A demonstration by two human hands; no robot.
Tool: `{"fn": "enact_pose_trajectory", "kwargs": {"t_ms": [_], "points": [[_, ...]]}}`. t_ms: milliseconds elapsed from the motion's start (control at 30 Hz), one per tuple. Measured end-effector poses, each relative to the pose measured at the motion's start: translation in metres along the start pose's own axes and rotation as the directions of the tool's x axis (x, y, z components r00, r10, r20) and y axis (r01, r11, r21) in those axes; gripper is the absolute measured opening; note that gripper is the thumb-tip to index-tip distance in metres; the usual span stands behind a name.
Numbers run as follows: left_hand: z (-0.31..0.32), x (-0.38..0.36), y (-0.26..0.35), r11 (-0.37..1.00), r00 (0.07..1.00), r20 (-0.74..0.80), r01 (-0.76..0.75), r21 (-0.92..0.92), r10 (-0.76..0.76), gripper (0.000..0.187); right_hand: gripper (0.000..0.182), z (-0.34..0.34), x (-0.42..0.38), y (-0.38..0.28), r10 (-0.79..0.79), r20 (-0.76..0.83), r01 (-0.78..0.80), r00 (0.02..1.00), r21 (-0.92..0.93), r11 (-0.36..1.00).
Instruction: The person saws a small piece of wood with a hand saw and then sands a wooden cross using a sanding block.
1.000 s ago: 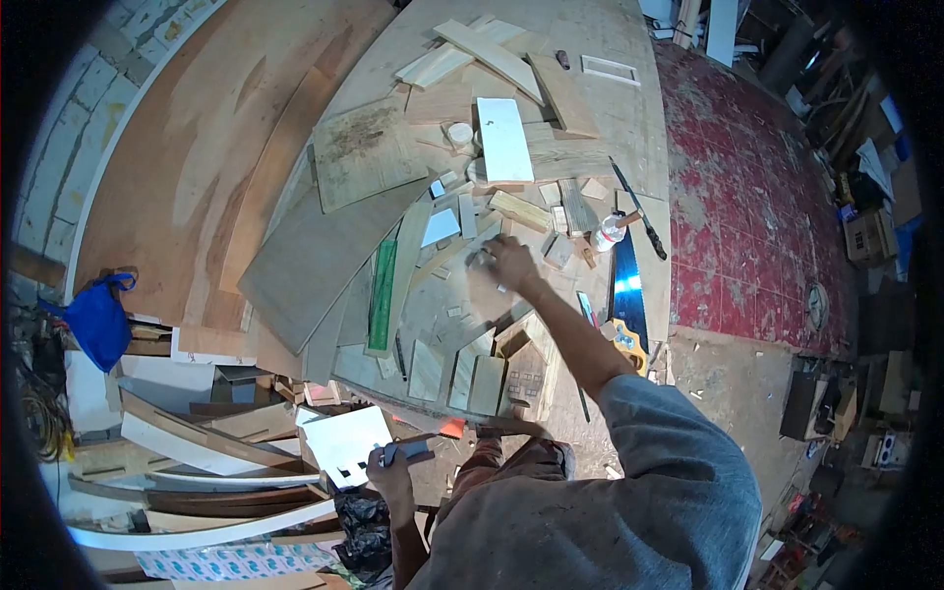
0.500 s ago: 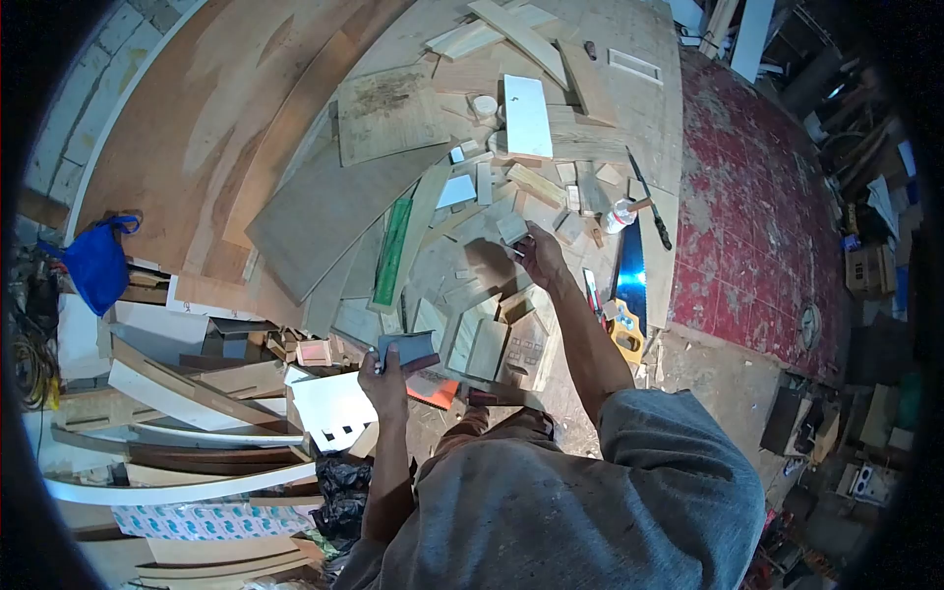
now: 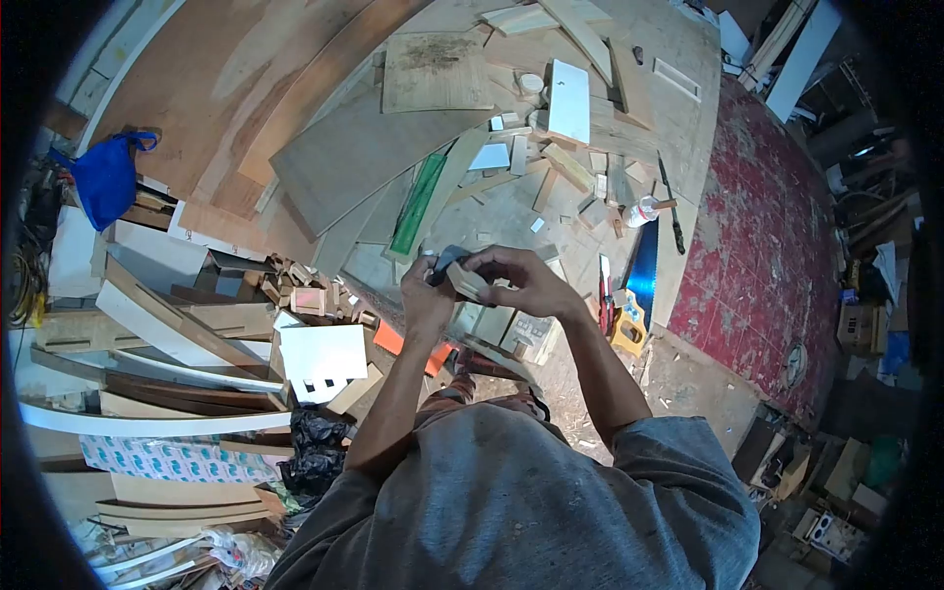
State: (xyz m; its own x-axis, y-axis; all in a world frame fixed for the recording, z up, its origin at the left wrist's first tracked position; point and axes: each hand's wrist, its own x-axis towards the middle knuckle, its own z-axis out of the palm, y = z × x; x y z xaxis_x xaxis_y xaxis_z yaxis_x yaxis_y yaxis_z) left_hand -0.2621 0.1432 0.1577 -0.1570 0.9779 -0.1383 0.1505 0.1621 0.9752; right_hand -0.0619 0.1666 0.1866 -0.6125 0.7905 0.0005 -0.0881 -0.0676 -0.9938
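Observation:
In front of my torso, both hands are close together over the near edge of the workbench. My left hand [image 3: 427, 297] is closed on a dark grey folded piece of sandpaper [image 3: 449, 260]. A small pale wood block [image 3: 466, 281] sits in the fingers of my right hand [image 3: 521, 281], right against the sandpaper. Whether the two surfaces press together is partly hidden by the fingers. Beneath the hands, several larger wood blocks [image 3: 492, 323] lie at the bench edge.
Wood offcuts [image 3: 565, 165], a green strip [image 3: 419, 205] and a white board [image 3: 568, 101] are spread over the bench. To the right lie a yellow-handled handsaw [image 3: 629, 326], a glue bottle [image 3: 641, 211] and a black-handled blade [image 3: 671, 205]. Curved wood pieces [image 3: 187, 418] are stacked at left.
My right hand has come back from over the bench with the wood block to meet my left hand. The left hand with the sandpaper has risen and shifted right. The view has shifted.

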Motion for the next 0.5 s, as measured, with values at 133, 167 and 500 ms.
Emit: {"fn": "enact_pose_trajectory", "kwargs": {"t_ms": [133, 167, 500], "points": [[0.003, -0.006, 0.022, 0.998, 0.984, 0.177, 0.040, -0.055, -0.029, 0.028, 0.047, 0.002, -0.016, -0.005, -0.085, -0.219, 0.020, 0.972, -0.283, 0.959], [-0.002, -0.011, 0.034, 0.983, 0.951, 0.287, 0.152, -0.104, -0.117, 0.036, 0.048, 0.005, -0.022, -0.010, -0.206, -0.228, 0.099, 0.951, -0.406, 0.908], [0.024, -0.029, 0.040, 0.576, 0.803, 0.596, 0.486, -0.658, 0.003, 0.028, 0.049, 0.020, -0.072, -0.006, -0.399, -0.503, 0.106, 0.767, -0.513, 0.852]]}}
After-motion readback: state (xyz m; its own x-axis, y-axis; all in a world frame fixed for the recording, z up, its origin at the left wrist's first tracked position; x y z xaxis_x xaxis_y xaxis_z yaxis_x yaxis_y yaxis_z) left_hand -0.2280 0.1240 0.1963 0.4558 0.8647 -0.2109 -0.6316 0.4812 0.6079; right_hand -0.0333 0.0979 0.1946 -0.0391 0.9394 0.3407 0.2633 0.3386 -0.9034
